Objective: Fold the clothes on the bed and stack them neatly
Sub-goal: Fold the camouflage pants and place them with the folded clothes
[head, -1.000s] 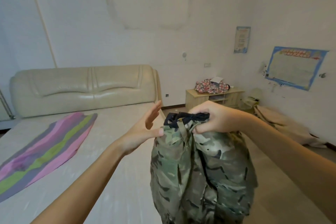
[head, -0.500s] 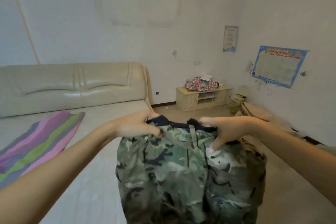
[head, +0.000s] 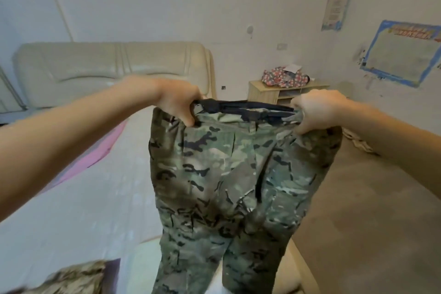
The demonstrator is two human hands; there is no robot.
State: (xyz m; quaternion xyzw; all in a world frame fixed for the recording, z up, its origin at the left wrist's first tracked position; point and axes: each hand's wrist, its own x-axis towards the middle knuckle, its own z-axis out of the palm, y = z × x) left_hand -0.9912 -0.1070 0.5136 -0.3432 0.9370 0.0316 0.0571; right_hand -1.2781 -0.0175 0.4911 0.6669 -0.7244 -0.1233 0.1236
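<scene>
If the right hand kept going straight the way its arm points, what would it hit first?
Probably the cream headboard: the right hand, gripping the camouflage trousers, aims forward and left. Depth is unclear, so that is a guess.

Both bare forearms are reaching forward, raised and held apart. The left hand (head: 177, 102) is gripping one end of the waistband of the camouflage trousers (head: 226, 174), fingers curled round it. The right hand (head: 315, 113) is gripping the other end, knuckles facing up.
</scene>
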